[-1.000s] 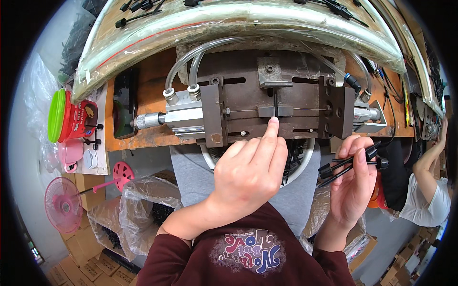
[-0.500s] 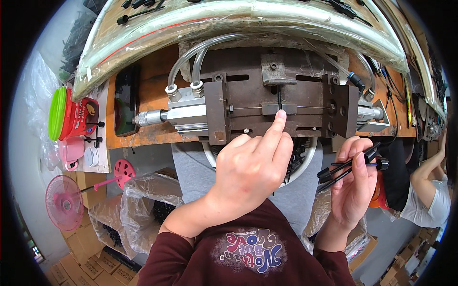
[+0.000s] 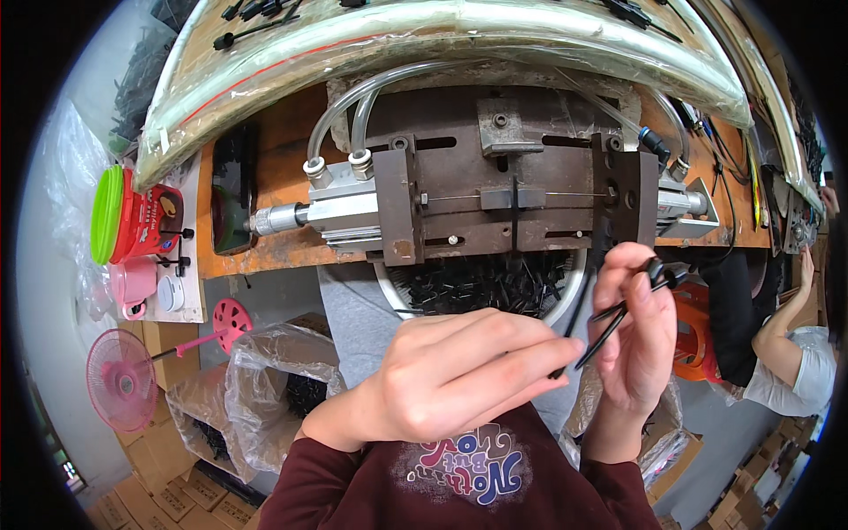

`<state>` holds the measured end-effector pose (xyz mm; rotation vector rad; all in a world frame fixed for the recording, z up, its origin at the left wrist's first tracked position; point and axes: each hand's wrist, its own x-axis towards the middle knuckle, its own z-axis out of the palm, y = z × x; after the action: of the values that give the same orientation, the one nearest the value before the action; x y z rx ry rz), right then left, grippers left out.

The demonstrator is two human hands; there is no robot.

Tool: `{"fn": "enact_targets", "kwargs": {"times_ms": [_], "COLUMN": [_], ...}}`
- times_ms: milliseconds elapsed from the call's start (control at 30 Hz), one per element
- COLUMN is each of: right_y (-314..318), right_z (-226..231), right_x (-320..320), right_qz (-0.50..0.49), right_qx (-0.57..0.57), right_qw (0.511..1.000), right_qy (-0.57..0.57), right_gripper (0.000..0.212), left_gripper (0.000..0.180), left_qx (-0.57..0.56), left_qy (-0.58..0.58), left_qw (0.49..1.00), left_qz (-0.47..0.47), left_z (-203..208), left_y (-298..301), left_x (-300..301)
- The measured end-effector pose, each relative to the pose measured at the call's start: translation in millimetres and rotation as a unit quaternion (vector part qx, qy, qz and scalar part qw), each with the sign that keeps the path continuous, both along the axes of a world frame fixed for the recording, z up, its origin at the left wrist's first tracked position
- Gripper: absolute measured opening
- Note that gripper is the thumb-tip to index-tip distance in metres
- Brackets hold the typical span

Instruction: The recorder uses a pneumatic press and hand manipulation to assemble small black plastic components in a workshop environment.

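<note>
My right hand (image 3: 638, 340) is closed around several thin black plastic rods (image 3: 609, 334) with knobbed ends, held to the right of my lap. My left hand (image 3: 473, 371) reaches across to it, its fingers pressed together at the lower end of one rod, whose tip pokes out below the fingertips. Beyond both hands is a dark metal fixture (image 3: 450, 168) with a silver air cylinder (image 3: 346, 212) at its left. In its middle, a thin black piece (image 3: 514, 225) stands between two small blocks (image 3: 532, 197), with no hand touching it.
Below the fixture, a white-rimmed tub (image 3: 579, 287) contains many black parts. Clear hoses (image 3: 340, 110) arch over the fixture. A plastic-wrapped ledge (image 3: 442, 40) runs behind. Left are a red bucket (image 3: 150, 221) and pink fan (image 3: 121, 378). Another person's arm (image 3: 786, 327) shows at right.
My left hand has left the middle of the fixture and come down right to the rods. The black piece between the blocks extends nearer to me. My right hand has shifted slightly left.
</note>
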<state>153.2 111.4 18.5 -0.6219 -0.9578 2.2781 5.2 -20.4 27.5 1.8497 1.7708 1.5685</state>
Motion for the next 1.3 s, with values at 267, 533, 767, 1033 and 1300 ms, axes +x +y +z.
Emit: {"fn": "enact_targets", "kwargs": {"times_ms": [267,533,767,1033,1300], "right_y": [0.1,-3.1,-3.4,-5.9,-1.9], "right_z": [0.2,0.7,4.5,-4.0,-10.5], "right_x": [10.2,7.4,13.2,-5.0,3.1], "right_qz": [-0.118,-0.159,-0.218,-0.138,-0.147], "right_qx": [0.171,0.328,0.747,0.802,0.643], "right_qw": [0.978,0.928,0.574,0.564,0.730], "right_qy": [-0.026,-0.078,-0.254,-0.141,-0.180], "right_gripper": [0.022,0.019,0.033,0.030,0.032], "left_gripper": [0.029,0.026,0.034,0.040,0.033], "left_qx": [-0.053,-0.077,-0.082,-0.002,-0.053], "left_qy": [0.198,0.229,0.093,-0.091,0.161], "left_qw": [0.964,0.954,0.986,0.996,0.974], "left_qz": [0.168,0.179,0.114,0.002,0.152], "left_z": [-34.5,-29.6,-17.1,-6.4,-32.1], "left_y": [17.2,24.7,18.6,4.3,12.0], "left_x": [-3.4,-5.8,-4.5,6.7,-0.1]}}
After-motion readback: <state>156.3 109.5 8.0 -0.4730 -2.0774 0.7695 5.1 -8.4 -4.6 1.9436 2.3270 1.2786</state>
